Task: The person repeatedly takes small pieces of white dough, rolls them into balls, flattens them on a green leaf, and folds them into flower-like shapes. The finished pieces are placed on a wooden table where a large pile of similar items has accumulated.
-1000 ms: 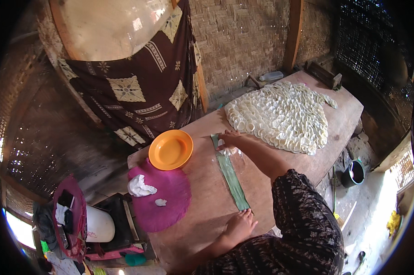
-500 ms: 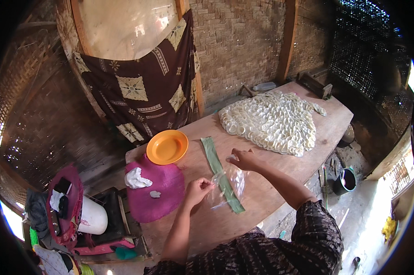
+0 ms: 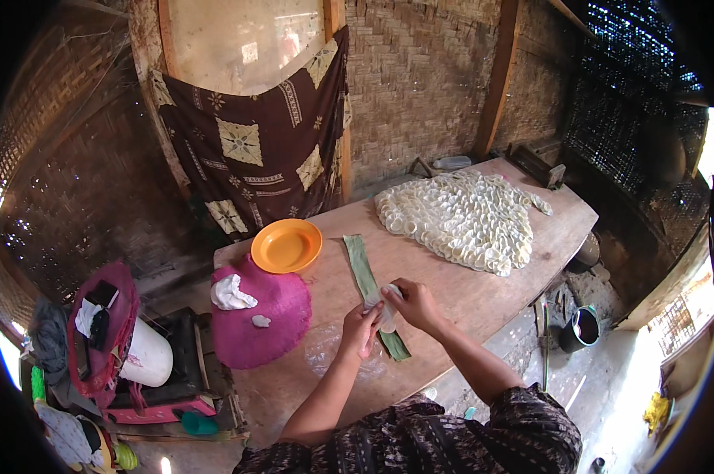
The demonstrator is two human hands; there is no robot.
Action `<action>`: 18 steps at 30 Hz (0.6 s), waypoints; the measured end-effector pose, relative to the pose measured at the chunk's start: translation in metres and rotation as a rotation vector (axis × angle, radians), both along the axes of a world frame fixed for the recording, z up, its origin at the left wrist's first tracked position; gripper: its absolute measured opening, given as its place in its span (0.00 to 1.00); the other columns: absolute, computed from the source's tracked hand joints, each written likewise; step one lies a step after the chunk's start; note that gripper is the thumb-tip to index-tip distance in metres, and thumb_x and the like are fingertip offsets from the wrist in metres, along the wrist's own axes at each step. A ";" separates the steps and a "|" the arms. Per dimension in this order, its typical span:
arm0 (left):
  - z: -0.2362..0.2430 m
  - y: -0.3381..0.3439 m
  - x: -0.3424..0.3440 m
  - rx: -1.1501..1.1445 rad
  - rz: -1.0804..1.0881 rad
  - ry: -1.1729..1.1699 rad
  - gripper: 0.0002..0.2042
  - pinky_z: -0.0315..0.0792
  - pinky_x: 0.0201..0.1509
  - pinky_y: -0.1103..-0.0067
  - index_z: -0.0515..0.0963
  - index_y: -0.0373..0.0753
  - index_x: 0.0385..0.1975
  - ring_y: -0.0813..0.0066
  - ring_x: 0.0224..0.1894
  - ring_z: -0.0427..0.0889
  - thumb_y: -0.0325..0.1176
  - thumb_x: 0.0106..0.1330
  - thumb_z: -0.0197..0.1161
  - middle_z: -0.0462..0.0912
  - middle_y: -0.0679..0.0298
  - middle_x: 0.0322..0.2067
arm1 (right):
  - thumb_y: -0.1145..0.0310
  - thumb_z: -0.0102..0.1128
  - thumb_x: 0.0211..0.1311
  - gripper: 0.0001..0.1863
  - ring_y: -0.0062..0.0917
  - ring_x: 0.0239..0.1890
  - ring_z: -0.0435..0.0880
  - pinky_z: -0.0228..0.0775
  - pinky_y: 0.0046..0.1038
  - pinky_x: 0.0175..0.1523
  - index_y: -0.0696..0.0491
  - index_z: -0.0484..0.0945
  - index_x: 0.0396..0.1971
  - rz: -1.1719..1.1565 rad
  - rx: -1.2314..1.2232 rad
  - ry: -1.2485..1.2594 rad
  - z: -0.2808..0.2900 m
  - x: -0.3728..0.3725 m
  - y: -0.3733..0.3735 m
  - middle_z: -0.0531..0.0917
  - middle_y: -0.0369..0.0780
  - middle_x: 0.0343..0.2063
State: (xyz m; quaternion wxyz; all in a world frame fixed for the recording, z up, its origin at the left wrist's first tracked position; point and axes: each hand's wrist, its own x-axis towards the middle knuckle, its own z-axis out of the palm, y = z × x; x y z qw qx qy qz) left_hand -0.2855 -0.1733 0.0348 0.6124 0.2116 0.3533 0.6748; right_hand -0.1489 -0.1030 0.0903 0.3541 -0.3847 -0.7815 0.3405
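Observation:
My left hand [image 3: 360, 328] and my right hand [image 3: 414, 304] meet above a long green leaf strip [image 3: 362, 267] on the table. Between their closed fingers is a thin whitish piece [image 3: 388, 319], partly hidden, so its full shape is unclear. A crumpled clear plastic sheet [image 3: 325, 347] lies flat beside my left wrist. To the left, a white doughy lump [image 3: 232, 293] and a smaller white bit [image 3: 261, 321] rest on a magenta cloth [image 3: 282, 308]. Beyond the right hand spreads a broad layer of overlapping pale, curled round pieces [image 3: 460, 221].
An orange bowl [image 3: 286, 246] sits at the cloth's far edge on the wooden table [image 3: 294, 403]. A white bucket [image 3: 148, 353] stands at the left beside a magenta bag [image 3: 108, 316]. On the floor at right is a dark bucket [image 3: 580, 328]. A patterned brown cloth [image 3: 254, 150] hangs behind.
My left hand has let go of the clear plastic, which now lies on the table. Both hands have come together over the leaf strip, with the whitish piece between them. The view has shifted slightly.

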 end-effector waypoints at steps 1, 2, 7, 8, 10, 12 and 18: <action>-0.005 -0.003 0.004 -0.012 0.028 0.008 0.08 0.74 0.46 0.83 0.78 0.35 0.43 0.78 0.40 0.81 0.30 0.67 0.62 0.82 0.65 0.38 | 0.57 0.61 0.62 0.18 0.28 0.23 0.82 0.72 0.31 0.31 0.61 0.82 0.33 -0.029 -0.042 0.005 -0.006 0.000 -0.003 0.82 0.47 0.20; -0.010 -0.004 0.007 -0.046 0.056 0.003 0.08 0.74 0.46 0.84 0.78 0.34 0.42 0.78 0.40 0.81 0.28 0.66 0.62 0.82 0.64 0.37 | 0.57 0.61 0.62 0.19 0.28 0.23 0.82 0.72 0.31 0.31 0.61 0.82 0.33 -0.047 -0.051 0.023 -0.012 0.001 -0.005 0.82 0.47 0.20; -0.023 -0.006 0.018 -0.042 0.183 0.059 0.09 0.74 0.46 0.81 0.78 0.32 0.42 0.78 0.40 0.81 0.25 0.65 0.63 0.82 0.64 0.37 | 0.57 0.59 0.65 0.19 0.16 0.23 0.76 0.67 0.26 0.27 0.62 0.82 0.33 -0.186 -0.187 0.142 -0.038 -0.001 -0.014 0.82 0.39 0.19; -0.024 -0.006 0.020 -0.038 0.190 0.065 0.09 0.74 0.46 0.81 0.77 0.31 0.43 0.77 0.41 0.81 0.25 0.64 0.63 0.82 0.64 0.37 | 0.57 0.60 0.65 0.19 0.16 0.24 0.77 0.67 0.26 0.28 0.63 0.82 0.33 -0.216 -0.177 0.163 -0.043 -0.002 -0.016 0.82 0.39 0.19; -0.025 -0.008 0.022 -0.034 0.174 0.115 0.10 0.74 0.46 0.81 0.77 0.31 0.44 0.78 0.41 0.81 0.25 0.64 0.64 0.82 0.64 0.38 | 0.57 0.60 0.64 0.20 0.16 0.24 0.77 0.68 0.26 0.28 0.63 0.82 0.33 -0.283 -0.206 0.201 -0.051 -0.004 -0.016 0.82 0.40 0.19; -0.025 -0.010 0.024 -0.009 0.153 0.186 0.11 0.74 0.46 0.81 0.76 0.32 0.45 0.78 0.40 0.81 0.25 0.64 0.64 0.82 0.65 0.38 | 0.56 0.60 0.64 0.20 0.17 0.24 0.77 0.67 0.26 0.27 0.62 0.83 0.32 -0.345 -0.157 0.182 -0.061 -0.003 -0.013 0.82 0.40 0.19; -0.019 -0.018 0.020 -0.012 0.113 0.515 0.09 0.73 0.42 0.82 0.76 0.34 0.42 0.82 0.37 0.79 0.25 0.64 0.63 0.80 0.68 0.36 | 0.51 0.60 0.61 0.21 0.36 0.36 0.82 0.69 0.40 0.45 0.54 0.82 0.43 -0.504 -0.132 -0.276 -0.089 0.021 0.001 0.84 0.45 0.31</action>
